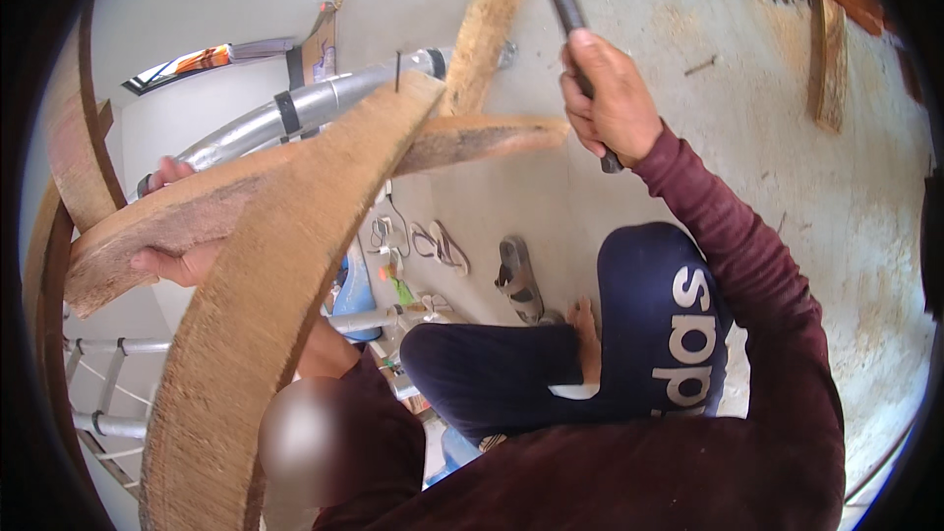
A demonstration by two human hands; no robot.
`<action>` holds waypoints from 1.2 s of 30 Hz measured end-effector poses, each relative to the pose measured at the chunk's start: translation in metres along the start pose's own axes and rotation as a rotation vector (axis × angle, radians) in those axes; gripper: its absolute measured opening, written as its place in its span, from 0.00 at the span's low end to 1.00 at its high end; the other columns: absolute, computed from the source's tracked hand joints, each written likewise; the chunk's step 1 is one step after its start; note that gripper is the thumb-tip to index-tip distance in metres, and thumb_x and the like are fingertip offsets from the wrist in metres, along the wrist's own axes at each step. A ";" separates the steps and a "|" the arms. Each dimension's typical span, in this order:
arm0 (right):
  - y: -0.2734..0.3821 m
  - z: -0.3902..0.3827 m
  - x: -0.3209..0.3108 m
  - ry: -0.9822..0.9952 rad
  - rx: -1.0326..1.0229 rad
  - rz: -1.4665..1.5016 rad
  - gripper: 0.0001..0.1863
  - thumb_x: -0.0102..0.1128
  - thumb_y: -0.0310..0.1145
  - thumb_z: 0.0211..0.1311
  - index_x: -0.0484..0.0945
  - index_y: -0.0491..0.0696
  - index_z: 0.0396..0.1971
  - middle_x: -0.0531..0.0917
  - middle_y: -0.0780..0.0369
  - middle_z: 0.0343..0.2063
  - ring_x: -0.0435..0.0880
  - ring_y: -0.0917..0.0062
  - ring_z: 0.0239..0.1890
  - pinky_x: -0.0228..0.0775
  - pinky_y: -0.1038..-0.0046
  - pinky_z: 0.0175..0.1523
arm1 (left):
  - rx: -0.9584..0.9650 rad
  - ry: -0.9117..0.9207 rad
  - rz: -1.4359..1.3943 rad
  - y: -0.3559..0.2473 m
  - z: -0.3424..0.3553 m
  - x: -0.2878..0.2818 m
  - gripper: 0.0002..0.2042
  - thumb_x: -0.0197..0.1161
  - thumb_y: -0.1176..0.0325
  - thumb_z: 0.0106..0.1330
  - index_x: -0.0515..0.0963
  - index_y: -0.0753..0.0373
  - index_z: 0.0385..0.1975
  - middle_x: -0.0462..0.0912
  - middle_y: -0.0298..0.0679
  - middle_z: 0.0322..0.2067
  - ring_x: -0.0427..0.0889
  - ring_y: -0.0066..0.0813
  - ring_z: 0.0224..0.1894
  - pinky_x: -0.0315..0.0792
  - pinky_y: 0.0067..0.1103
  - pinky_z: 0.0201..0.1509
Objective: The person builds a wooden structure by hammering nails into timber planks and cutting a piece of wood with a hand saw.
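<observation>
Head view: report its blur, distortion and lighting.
In the head view, blackness rounds off the corners; a pale, smeared patch hides detail beside the curved wooden piece; the floor looks bright; the nail stands out dark against the lighter background.

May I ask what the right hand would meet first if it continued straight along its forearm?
The right hand would probably meet the upper wooden plank, up and to its left; depth is unclear, so it might miss.

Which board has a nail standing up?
The long curved board in front, rising from the lower left; the nail stands near its upper tip. The others, including the plank in the left hand, show none.
</observation>
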State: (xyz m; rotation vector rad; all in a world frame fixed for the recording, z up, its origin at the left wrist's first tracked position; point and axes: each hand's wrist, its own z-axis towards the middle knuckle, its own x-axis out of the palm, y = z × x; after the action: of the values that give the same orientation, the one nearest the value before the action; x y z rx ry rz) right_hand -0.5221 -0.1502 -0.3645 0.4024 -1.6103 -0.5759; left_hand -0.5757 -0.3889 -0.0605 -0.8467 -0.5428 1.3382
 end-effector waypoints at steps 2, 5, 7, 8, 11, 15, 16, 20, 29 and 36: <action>-0.010 -0.003 -0.003 0.089 0.101 -0.152 0.22 0.35 0.51 0.74 0.61 0.49 0.28 0.59 0.69 0.10 0.54 0.85 0.04 0.50 0.80 0.08 | -0.128 -0.405 0.357 0.024 -0.037 0.067 0.37 0.52 0.40 0.65 0.59 0.65 0.63 0.64 0.48 0.61 0.64 0.45 0.63 0.56 0.38 0.72; 0.002 -0.016 -0.015 0.185 0.183 -0.299 0.23 0.35 0.51 0.74 0.62 0.47 0.27 0.62 0.68 0.12 0.58 0.84 0.05 0.54 0.79 0.09 | -0.006 -0.311 0.730 0.049 -0.076 0.080 0.38 0.57 0.43 0.60 0.58 0.65 0.63 0.63 0.49 0.62 0.65 0.44 0.62 0.58 0.37 0.70; 0.010 -0.024 -0.029 0.255 0.255 -0.405 0.23 0.36 0.51 0.73 0.63 0.46 0.27 0.64 0.67 0.13 0.61 0.83 0.06 0.56 0.78 0.10 | 0.158 -0.082 0.966 0.073 -0.105 0.055 0.41 0.67 0.49 0.54 0.58 0.65 0.62 0.63 0.48 0.60 0.65 0.41 0.61 0.60 0.35 0.68; 0.015 -0.029 -0.036 0.308 0.331 -0.447 0.23 0.36 0.50 0.73 0.64 0.45 0.28 0.64 0.67 0.13 0.61 0.83 0.06 0.57 0.77 0.10 | 0.237 0.041 1.078 0.081 -0.116 0.048 0.42 0.72 0.52 0.51 0.58 0.66 0.62 0.64 0.47 0.59 0.65 0.40 0.61 0.61 0.34 0.67; 0.010 -0.031 -0.047 0.350 0.464 -0.542 0.22 0.36 0.49 0.73 0.65 0.44 0.31 0.63 0.68 0.13 0.60 0.84 0.06 0.56 0.78 0.09 | 0.123 0.029 0.935 0.099 -0.121 0.068 0.45 0.77 0.62 0.47 0.55 0.68 0.62 0.64 0.47 0.58 0.68 0.38 0.58 0.68 0.32 0.62; 0.007 -0.017 -0.030 0.436 0.542 -0.710 0.22 0.36 0.49 0.73 0.67 0.43 0.36 0.65 0.67 0.15 0.63 0.81 0.07 0.59 0.76 0.10 | 0.077 -0.321 0.649 0.108 -0.109 0.124 0.38 0.76 0.70 0.44 0.61 0.76 0.55 0.71 0.49 0.52 0.73 0.35 0.51 0.76 0.27 0.53; 0.003 -0.013 -0.028 0.510 0.536 -0.734 0.23 0.35 0.49 0.73 0.69 0.41 0.38 0.66 0.65 0.15 0.65 0.78 0.08 0.61 0.72 0.13 | 0.065 -0.321 0.641 0.109 -0.109 0.126 0.38 0.76 0.70 0.44 0.61 0.76 0.55 0.71 0.49 0.52 0.73 0.35 0.51 0.76 0.27 0.53; -0.006 -0.013 -0.015 0.566 0.539 -0.839 0.21 0.37 0.50 0.73 0.66 0.46 0.33 0.65 0.67 0.17 0.63 0.84 0.10 0.59 0.78 0.10 | 0.111 -0.340 0.731 0.112 -0.110 0.108 0.35 0.72 0.70 0.48 0.61 0.77 0.53 0.71 0.52 0.51 0.75 0.34 0.50 0.78 0.27 0.49; 0.029 -0.036 -0.030 0.291 0.433 -0.716 0.23 0.39 0.52 0.72 0.65 0.44 0.31 0.65 0.67 0.15 0.64 0.85 0.08 0.59 0.79 0.09 | 0.042 -0.322 0.626 0.106 -0.111 0.109 0.34 0.70 0.71 0.48 0.60 0.76 0.53 0.71 0.51 0.51 0.76 0.33 0.49 0.74 0.28 0.54; 0.065 -0.055 -0.010 0.212 0.227 -0.706 0.26 0.40 0.55 0.72 0.66 0.43 0.33 0.62 0.69 0.13 0.64 0.87 0.07 0.59 0.81 0.09 | -0.044 -0.263 0.742 0.098 -0.112 0.116 0.26 0.66 0.72 0.51 0.68 0.79 0.48 0.77 0.50 0.48 0.78 0.36 0.48 0.71 0.27 0.55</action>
State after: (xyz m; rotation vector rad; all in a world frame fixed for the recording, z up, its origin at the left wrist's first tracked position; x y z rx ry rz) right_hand -0.4617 -0.0996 -0.3315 1.1864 -1.3090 -0.8423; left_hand -0.5288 -0.2985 -0.2198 -0.9566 -0.4764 2.1430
